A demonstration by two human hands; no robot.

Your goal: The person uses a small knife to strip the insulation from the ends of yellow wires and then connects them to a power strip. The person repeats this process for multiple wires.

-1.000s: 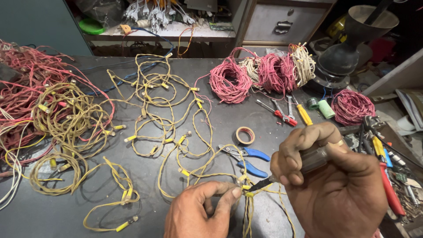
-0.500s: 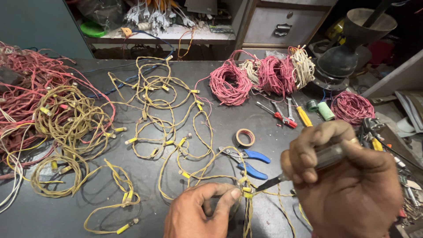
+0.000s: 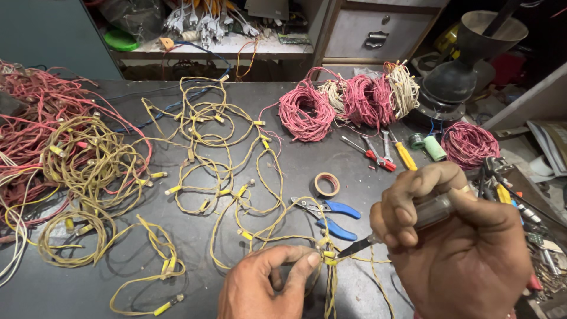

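My left hand (image 3: 266,286) pinches a strand of yellow twisted wire (image 3: 254,233) at a yellow-taped joint (image 3: 328,257) near the bench's front edge. My right hand (image 3: 460,248) grips a screwdriver with a clear handle (image 3: 434,211); its dark tip (image 3: 354,248) touches that joint from the right. The same wire string loops back across the dark bench top (image 3: 177,295), with yellow sleeves spaced along it.
Blue-handled pliers (image 3: 331,215) and a tape roll (image 3: 326,184) lie just behind the joint. Pink and cream wire coils (image 3: 348,103) sit at the back, red-handled cutters (image 3: 375,155) and a yellow screwdriver (image 3: 404,155) by them. Tangled red and yellow wire (image 3: 53,153) fills the left.
My right hand has shifted slightly right and lowered, bringing the screwdriver tip onto the joint. My left hand keeps its pinch on the wire.
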